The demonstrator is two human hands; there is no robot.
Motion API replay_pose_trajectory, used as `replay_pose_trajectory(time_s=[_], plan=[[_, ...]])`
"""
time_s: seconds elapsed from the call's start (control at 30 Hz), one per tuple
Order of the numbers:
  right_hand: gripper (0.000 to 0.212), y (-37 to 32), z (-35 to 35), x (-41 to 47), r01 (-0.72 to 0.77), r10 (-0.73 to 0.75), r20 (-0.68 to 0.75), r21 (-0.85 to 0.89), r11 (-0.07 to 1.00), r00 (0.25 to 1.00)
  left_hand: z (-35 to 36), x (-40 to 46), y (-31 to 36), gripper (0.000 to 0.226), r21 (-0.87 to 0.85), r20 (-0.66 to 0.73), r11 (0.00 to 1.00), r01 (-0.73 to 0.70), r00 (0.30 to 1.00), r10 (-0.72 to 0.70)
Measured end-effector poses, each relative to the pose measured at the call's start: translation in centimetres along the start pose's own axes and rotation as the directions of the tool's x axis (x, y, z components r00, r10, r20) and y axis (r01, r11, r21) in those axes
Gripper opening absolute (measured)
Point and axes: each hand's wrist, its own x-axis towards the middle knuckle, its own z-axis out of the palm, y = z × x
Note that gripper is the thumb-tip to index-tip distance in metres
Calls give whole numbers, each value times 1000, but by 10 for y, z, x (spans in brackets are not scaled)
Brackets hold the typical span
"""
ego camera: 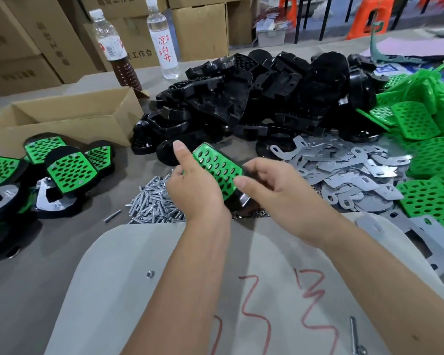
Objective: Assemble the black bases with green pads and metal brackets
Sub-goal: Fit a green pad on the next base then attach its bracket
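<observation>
While gripping the padded base (219, 172) in left hand (192, 190), reach relaxed, empty right hand (272, 185) for a bracket (344, 172).

Two plastic bottles stand at the back of the desk (62, 242): one with dark liquid in its lower part (116, 47), one clear with red characters on its label (162, 39). An open cardboard box (69, 116) sits in front of them, to the left. Stacked cardboard cartons (200, 26) line the wall behind. Orange stools (369, 16) stand far right. A pale board with red scribbles (241, 290) lies nearest.
</observation>
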Motion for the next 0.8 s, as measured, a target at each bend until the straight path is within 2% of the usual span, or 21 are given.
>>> replay_pose_trajectory(time_s=[0.07, 0.1, 0.13, 0.2, 0.27, 0.33, 0.37, 0.5, 0.63, 0.7, 0.8], plan=[[11, 2, 0, -1, 1, -1, 0, 19, 1000, 1000, -3, 3, 1, 64, 46, 42, 998, -41, 998, 39], [10, 2, -2, -1, 0, 1, -24, 28, 1000, 1000, -4, 4, 1, 61, 75, 86, 990, -117, 990, 110], [8, 3, -3, -1, -3, 4, -45, 25, 1000, 999, -6, 7, 2, 58, 148, 120, 955, -256, 963, 240], [8, 4, -5, -2, 16, -19, -51, -65, 998, 998, -10, 7, 7, 49, 319, 173, 775, -545, 838, 518], [10, 1, -5, -2, 80, -85, -14, -194, 978, 996, -12, 2, 10, 54, 378, 207, 646, -663, 741, 639], [11, -2, -3, -4, 145, -144, 22, -248, 958, 989, -12, -2, 12, 65, 431, 237, 602, -672, 728, 643], [11, -3, -2, -4, 156, -153, 29, -241, 958, 988, -11, -1, 12, 69, 453, 247, 604, -656, 743, 622], [11, -4, -5, -5, 139, -132, 46, -187, 973, 990, -6, 7, 9, 76, 390, 250, 800, -455, 889, 384], [10, -8, -11, -6, 133, -121, 99, -119, 984, 988, -4, 11, 5, 71, 321, 291, 881, -347, 922, 257], [14, -9, -10, -6, 148, -137, 87, -141, 979, 987, -3, 10, 6, 72, 297, 289, 892, -341, 922, 256], [10, -7, -5, -5, 160, -152, 54, -236, 958, 987, -4, 3, 8, 75, 329, 226, 837, -436, 897, 379]])
